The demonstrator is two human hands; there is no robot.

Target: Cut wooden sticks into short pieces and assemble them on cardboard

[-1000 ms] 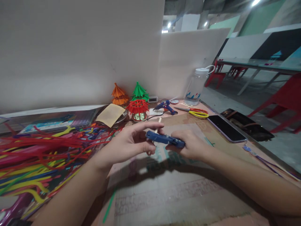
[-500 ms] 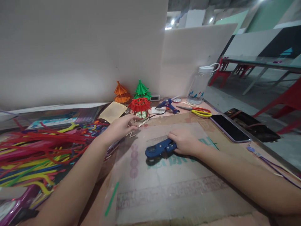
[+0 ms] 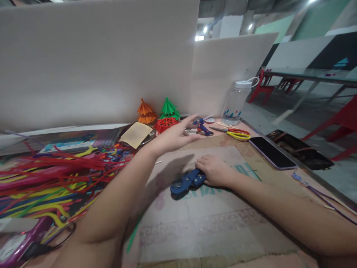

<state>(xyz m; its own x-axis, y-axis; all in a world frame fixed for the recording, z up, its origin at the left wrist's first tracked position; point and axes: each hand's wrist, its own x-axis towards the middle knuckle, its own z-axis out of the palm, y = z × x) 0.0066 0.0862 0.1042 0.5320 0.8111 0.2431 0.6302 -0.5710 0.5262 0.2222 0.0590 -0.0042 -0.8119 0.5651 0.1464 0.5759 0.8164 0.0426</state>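
My right hand (image 3: pixel 215 171) is wrapped round the handle of a blue plier-like tool (image 3: pixel 185 183), whose rounded head points left just over the covered tabletop. My left hand (image 3: pixel 178 136) is stretched out to the right with thumb and fingers apart, and it holds nothing that I can see. Just past its fingertips lies a blue glue gun (image 3: pixel 205 128), partly hidden by the fingers. Behind the left hand stands a red fringed piece (image 3: pixel 166 124), its lower part covered by the hand. A green tree (image 3: pixel 168 108) and an orange tree (image 3: pixel 145 111) of folded strips stand by it.
Red-and-yellow scissors (image 3: pixel 237 133), a phone (image 3: pixel 272 152) and a water bottle (image 3: pixel 233 102) lie or stand at the right. Colourful strips (image 3: pixel 55 175) heap up at the left, near a purple device (image 3: pixel 21 242). A pale partition (image 3: pixel 97 63) rises behind.
My left hand has moved right from beside the red piece towards the glue gun, its fingers spreading. My right hand, still holding the blue tool, has shifted slightly left.
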